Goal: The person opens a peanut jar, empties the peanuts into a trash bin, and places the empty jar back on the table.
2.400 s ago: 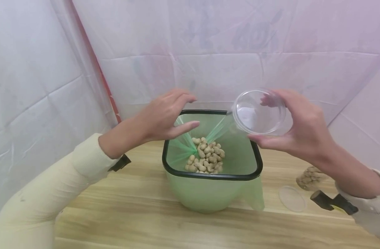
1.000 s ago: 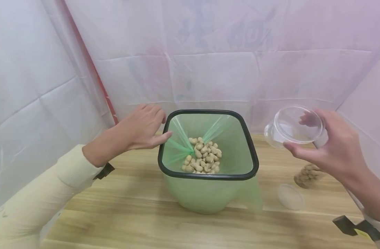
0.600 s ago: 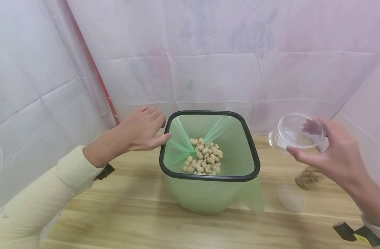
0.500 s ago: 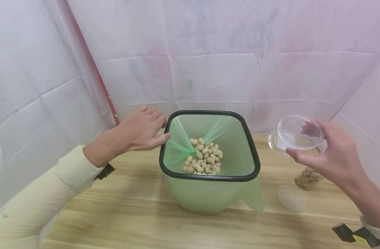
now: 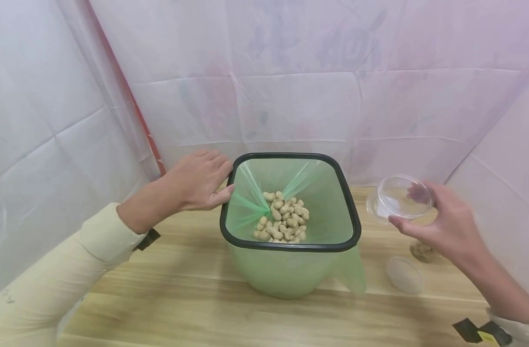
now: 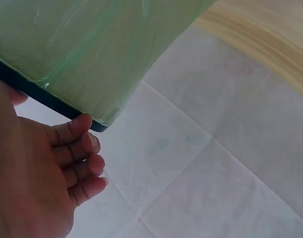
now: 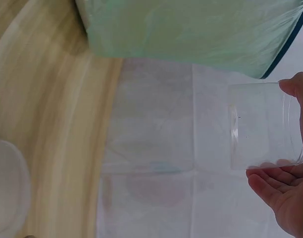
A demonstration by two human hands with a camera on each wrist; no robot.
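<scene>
The right hand (image 5: 446,224) holds an empty clear jar (image 5: 399,198) between thumb and fingers, out to the side of a green-lined bin (image 5: 290,270) — the peanuts (image 5: 283,221) already lie heaped inside it. A second jar with peanuts (image 5: 422,249) waits just below that hand, a loose lid (image 5: 404,275) nearby. The left hand (image 5: 195,182), fingers relaxed, rests against the bin's black rim — contact only the left wrist view confirms.

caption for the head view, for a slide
Left hand touches bin rim over peanuts; right hand holds empty clear jar.
</scene>
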